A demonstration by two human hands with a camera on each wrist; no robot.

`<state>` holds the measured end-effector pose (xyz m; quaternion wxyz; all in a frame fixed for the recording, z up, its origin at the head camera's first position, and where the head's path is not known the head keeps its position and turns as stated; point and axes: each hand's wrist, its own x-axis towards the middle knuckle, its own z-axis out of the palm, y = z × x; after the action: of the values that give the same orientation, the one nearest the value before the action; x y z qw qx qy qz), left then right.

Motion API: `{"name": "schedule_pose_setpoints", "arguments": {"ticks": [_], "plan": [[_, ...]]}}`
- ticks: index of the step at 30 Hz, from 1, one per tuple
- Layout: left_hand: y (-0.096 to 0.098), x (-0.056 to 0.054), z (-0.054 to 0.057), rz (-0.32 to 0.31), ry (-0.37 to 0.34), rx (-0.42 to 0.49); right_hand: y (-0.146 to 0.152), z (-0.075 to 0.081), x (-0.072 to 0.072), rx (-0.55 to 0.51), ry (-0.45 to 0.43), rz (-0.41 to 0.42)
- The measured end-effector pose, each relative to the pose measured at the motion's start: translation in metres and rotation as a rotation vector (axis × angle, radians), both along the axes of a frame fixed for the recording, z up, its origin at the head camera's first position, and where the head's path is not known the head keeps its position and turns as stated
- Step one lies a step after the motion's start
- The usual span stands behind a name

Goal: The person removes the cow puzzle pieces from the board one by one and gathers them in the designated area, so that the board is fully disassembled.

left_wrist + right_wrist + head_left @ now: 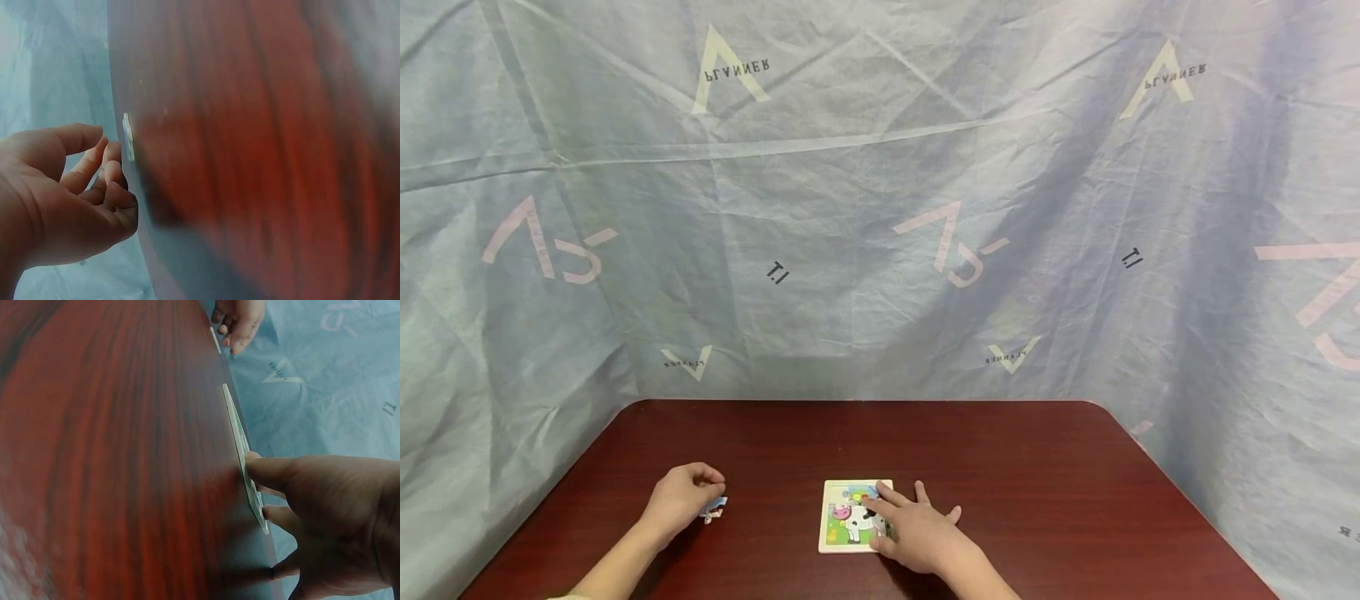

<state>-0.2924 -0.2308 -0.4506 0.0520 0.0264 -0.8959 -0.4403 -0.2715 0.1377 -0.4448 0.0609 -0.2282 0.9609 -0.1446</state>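
Note:
A small square jigsaw puzzle board [850,547] lies on the dark red table, with a cow picture inside a pale frame. My right hand [917,533] rests over its right side, fingers spread; the thumb is at the lower edge and the fingertips are on the picture. Part of the picture is hidden under this hand. To the left, my left hand [677,500] hovers by a few loose puzzle pieces [714,508]. Its fingers are loosely bent, and the left wrist view shows nothing between the fingertips [111,150].
The reddish-brown wood-grain table [1052,483] has rounded far corners. Behind it and at both sides hangs a grey-blue cloth [850,317] with printed letters and marks. A stretch of table separates the board from the loose pieces.

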Motion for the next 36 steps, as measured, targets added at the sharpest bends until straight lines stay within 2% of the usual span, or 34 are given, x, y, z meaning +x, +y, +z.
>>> {"name": "schedule_pose_setpoints", "arguments": {"ticks": [5, 12, 18, 22, 27, 36], "plan": [[0.016, -0.001, 0.000, -0.008, 0.006, 0.040, 0.000, 0.000, 0.000, 0.001, 0.020, -0.002], [0.044, -0.004, 0.005, -0.051, 0.045, -0.055, 0.001, 0.002, 0.000, -0.026, -0.002, 0.003], [0.071, -0.007, 0.005, -0.079, 0.083, -0.059, 0.002, 0.002, 0.001, -0.050, 0.003, 0.014], [0.089, -0.008, 0.004, -0.108, 0.115, -0.041, 0.002, 0.002, 0.001, -0.047, 0.009, 0.017], [0.111, -0.010, 0.002, -0.158, 0.115, -0.006, 0.002, 0.001, 0.001, -0.048, 0.006, 0.019], [0.131, -0.013, 0.000, -0.231, 0.098, 0.044, 0.001, 0.003, 0.001, -0.032, 0.019, 0.009]]}}
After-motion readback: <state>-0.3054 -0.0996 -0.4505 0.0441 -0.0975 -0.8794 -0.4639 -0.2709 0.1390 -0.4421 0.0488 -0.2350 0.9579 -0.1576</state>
